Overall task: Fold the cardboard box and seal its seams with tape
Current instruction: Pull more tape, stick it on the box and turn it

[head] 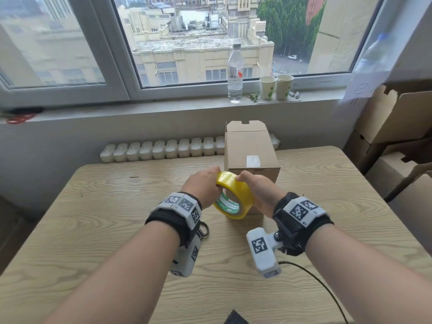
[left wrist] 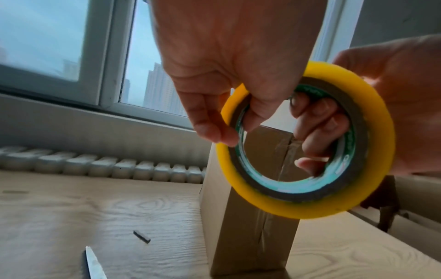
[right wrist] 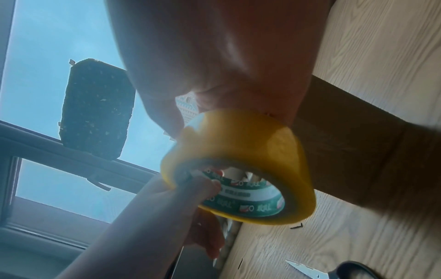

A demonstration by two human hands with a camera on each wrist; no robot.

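Note:
A brown cardboard box (head: 251, 148) stands on the wooden table (head: 105, 206) just beyond my hands, with a flap sticking up at its far edge. A taped seam runs down its near face (left wrist: 250, 222). Both hands hold a yellow tape roll (head: 236, 195) in the air in front of the box. My left hand (head: 208, 185) pinches the roll's left rim (left wrist: 307, 139), one finger hooked inside the core. My right hand (head: 254, 190) wraps the roll's outer band (right wrist: 250, 151), its fingers (left wrist: 319, 124) curled into the core from the far side.
Scissors (left wrist: 94, 264) lie on the table near me, left of the box. A water bottle (head: 235, 73) and two paper cups (head: 275, 87) stand on the windowsill. Stacked cardboard boxes (head: 397, 127) fill the right side. A black cable (head: 315, 284) trails across the table's near right.

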